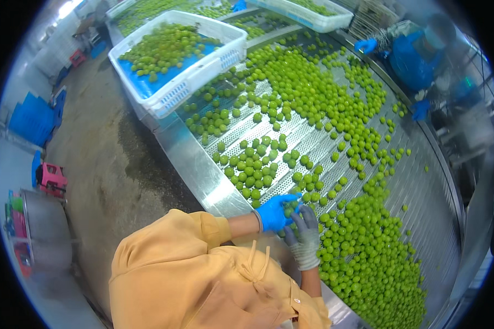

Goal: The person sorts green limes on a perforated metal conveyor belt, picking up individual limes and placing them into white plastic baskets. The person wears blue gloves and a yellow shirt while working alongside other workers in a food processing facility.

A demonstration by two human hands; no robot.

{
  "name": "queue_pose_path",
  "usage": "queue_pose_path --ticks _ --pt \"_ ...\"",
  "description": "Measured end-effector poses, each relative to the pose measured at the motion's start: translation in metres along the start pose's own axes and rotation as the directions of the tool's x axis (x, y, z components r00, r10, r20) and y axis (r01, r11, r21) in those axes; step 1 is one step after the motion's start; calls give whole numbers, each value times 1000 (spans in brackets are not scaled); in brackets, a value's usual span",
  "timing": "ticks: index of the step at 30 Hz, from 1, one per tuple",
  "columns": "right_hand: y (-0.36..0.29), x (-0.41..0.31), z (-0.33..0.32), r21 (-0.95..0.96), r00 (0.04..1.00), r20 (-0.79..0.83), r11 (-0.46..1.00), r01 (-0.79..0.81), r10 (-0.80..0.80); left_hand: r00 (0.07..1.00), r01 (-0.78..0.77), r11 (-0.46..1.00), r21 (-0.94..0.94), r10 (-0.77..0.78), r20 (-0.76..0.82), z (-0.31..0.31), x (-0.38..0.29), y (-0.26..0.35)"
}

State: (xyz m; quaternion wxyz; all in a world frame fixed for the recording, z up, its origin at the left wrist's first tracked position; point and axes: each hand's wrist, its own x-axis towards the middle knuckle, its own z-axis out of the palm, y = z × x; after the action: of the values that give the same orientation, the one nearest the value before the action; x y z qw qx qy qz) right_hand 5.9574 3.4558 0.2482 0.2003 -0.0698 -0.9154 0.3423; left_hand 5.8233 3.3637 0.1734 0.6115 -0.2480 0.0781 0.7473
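Observation:
My left hand (274,213), in a blue glove, is curled around a few small round green fruits (289,209) near the edge of a perforated metal conveyor (280,181). Close against it is my right hand (305,238), in a grey-and-white knit glove with bent fingers. Whether fruit sits under those fingers is hidden. A loose cluster of green fruits (249,166) lies just beyond my left hand. To the right of my right hand, a dense heap of the same fruits (366,251) covers the belt.
A white plastic crate (206,78) with duller fruits stands on the conveyor's left edge. A metal side rail (214,185) runs beside me. Across the belt, a co-worker in a blue apron (411,61) reaches in with a blue glove (366,46). Pink stools (51,179) stand on the left floor.

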Motion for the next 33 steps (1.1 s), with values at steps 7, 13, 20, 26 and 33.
queue_pose_path --ticks 7,13,20,26,33 --pt "18 -62 -40 44 976 -7 975 -217 218 618 -746 639 190 557 555 150 -62 254" --pt "63 -146 -90 -141 907 -127 898 -417 401 482 -788 593 -168 762 432 224 -147 339" --pt "114 -214 -158 -431 469 -131 376 -820 873 973 -12 399 917 -208 103 24 27 -9" --pt "149 -212 -150 -195 488 -93 465 -864 868 880 464 748 475 -329 -342 17 71 -140" --pt "214 -134 -122 80 536 -369 601 -796 759 931 304 912 277 -222 -290 45 180 -142"
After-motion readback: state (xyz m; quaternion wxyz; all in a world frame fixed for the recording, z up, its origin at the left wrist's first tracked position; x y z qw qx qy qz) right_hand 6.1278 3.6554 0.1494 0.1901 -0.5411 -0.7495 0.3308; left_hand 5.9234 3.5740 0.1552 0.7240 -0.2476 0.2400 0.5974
